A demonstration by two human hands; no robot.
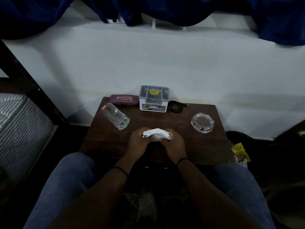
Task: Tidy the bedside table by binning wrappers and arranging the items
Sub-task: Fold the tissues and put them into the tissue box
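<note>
A crumpled white wrapper [156, 133] sits between both hands above the middle of the dark wooden bedside table [198, 146]. My left hand [138, 141] grips its left end and my right hand [173, 143] grips its right end, fingers curled round it. A clear drinking glass [115, 118] lies on its side at the table's left. A maroon spectacle case [124, 99] and a white organiser box [153, 98] stand along the back edge, with a coiled black cable [176, 106] beside the box. A glass ashtray [202, 123] sits at the right.
A dark bin [239, 138] stands on the floor right of the table, with a yellow snack wrapper [241, 152] at its near side. A striped mattress [19, 119] in a dark bed frame lies to the left. A white wall rises behind the table, with blue curtains above.
</note>
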